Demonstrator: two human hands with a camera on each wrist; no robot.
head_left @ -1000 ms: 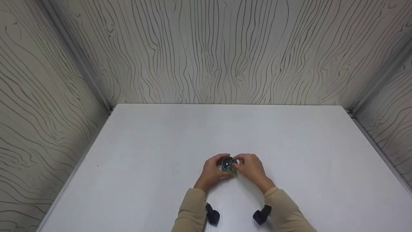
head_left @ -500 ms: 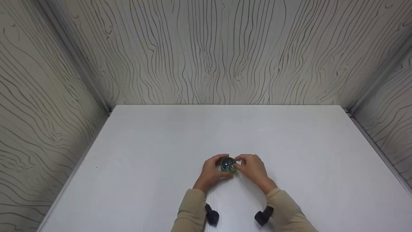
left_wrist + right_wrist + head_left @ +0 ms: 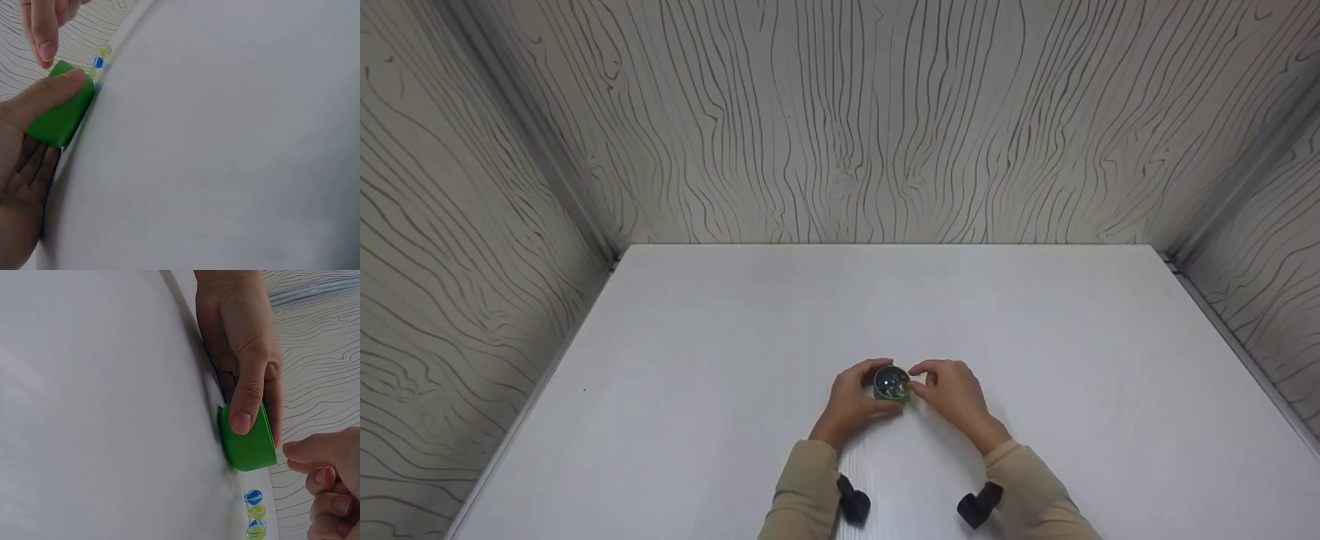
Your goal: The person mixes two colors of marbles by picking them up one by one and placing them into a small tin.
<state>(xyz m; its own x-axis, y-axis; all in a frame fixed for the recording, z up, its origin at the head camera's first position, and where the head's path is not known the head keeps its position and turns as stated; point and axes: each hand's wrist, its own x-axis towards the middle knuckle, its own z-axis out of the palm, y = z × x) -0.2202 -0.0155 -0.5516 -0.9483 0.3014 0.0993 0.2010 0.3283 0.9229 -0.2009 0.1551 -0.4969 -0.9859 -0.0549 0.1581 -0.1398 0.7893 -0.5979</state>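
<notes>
Green cup (image 3: 250, 444) standing mouth-up on the white bench (image 3: 735, 315), within a person's left grip (image 3: 851, 394).
Thumb and fingers of the left grip are clasping the cup's wall from opposite sides; the right grip (image 3: 956, 390) is hovering just beside the rim, its thumb and forefinger standing apart. Glinting contents (image 3: 892, 382) are showing inside, too small to identify. Blue and yellow marbles (image 3: 257, 512) are lying in a row near the cup. Wood-patterned panels (image 3: 840, 127) are rising behind.

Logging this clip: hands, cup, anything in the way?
Left hand grips green cup, upright. Right hand beside cup, nothing visible in its fingers. Glass marbles near cup; no obstruction visible.
</notes>
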